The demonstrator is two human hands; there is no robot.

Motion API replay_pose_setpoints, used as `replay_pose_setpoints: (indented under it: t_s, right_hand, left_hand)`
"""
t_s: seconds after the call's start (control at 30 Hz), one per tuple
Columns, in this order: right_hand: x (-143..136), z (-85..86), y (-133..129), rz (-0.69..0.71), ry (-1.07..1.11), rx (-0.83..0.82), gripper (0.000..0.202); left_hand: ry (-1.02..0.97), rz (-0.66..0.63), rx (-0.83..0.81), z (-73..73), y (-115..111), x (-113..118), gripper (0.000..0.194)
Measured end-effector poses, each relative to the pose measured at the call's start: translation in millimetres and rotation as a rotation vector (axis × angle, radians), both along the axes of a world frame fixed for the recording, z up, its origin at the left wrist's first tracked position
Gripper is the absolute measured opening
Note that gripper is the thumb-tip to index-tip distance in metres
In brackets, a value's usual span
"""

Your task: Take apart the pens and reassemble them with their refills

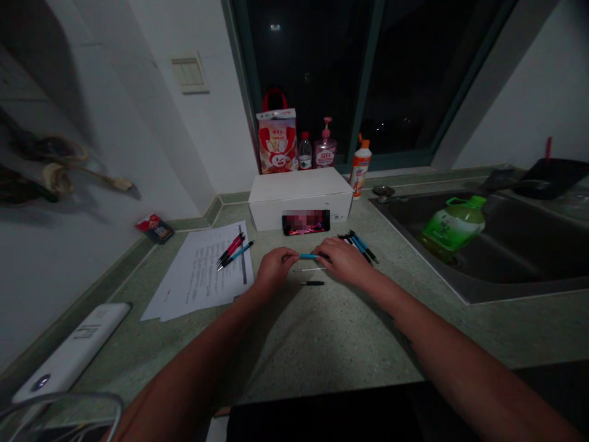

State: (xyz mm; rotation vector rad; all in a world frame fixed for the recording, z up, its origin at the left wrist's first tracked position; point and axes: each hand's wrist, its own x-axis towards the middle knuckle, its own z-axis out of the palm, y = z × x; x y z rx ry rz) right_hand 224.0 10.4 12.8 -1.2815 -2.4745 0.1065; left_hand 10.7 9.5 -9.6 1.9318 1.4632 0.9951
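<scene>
A blue pen barrel is held level between my two hands, just above the counter. My left hand pinches its left end, and my right hand has its fingers closed round the right end. Below it lie a thin pale refill and a short black pen part. Several black and blue pens lie beside my right hand, partly behind it. Red and blue pens rest on printed sheets to the left.
A phone leans on a white box, with bottles and a red bag behind. At right, a green jug lies in the sink. A white device sits at left.
</scene>
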Motion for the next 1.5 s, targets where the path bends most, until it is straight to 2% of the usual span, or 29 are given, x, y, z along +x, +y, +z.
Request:
replay_pose_setpoints:
  t_s: [0.2,0.7,0.93,1.03,1.13,1.23,1.37,1.5]
  right_hand:
    - [-1.5,1.7,-2.9,0.036,0.012,-0.016,0.017]
    - [-0.8,-4.4,0.2,0.085,0.119,-0.042,0.015]
    - [-5.3,-6.0,-2.3,0.060,0.219,-0.083,0.013]
    - [-5.1,-6.9,-0.9,-0.029,0.297,-0.113,0.017]
    - [-3.7,-7.0,1.1,-0.083,0.330,-0.109,0.025]
    - [-3.0,-6.2,2.1,-0.093,0.338,-0.091,0.020]
    - [-2.3,-5.0,2.3,-0.135,0.274,-0.040,0.015]
    - [3.1,-4.1,3.6,-0.188,0.164,0.027,0.025]
  left_hand:
    - [-0.091,0.009,-0.047,-0.8,-0.1,-0.1,0.006]
    - [-0.272,-0.003,-0.068,1.1,0.1,-2.0,0.014]
    - [-0.308,-0.003,-0.076,-5.7,5.2,-3.0,0.020]
    - [-0.165,-0.025,-0.038,-7.8,4.6,-4.1,0.021]
    - [0.156,-0.126,0.066,-8.7,1.5,-5.2,0.017]
    - [0.392,-0.224,0.147,-8.5,-1.1,-4.3,0.009]
    - [0.503,-0.222,0.161,-6.5,-1.5,-0.6,0.006]
    - [0.478,-0.133,0.165,-1.7,-0.8,-1.9,0.008]
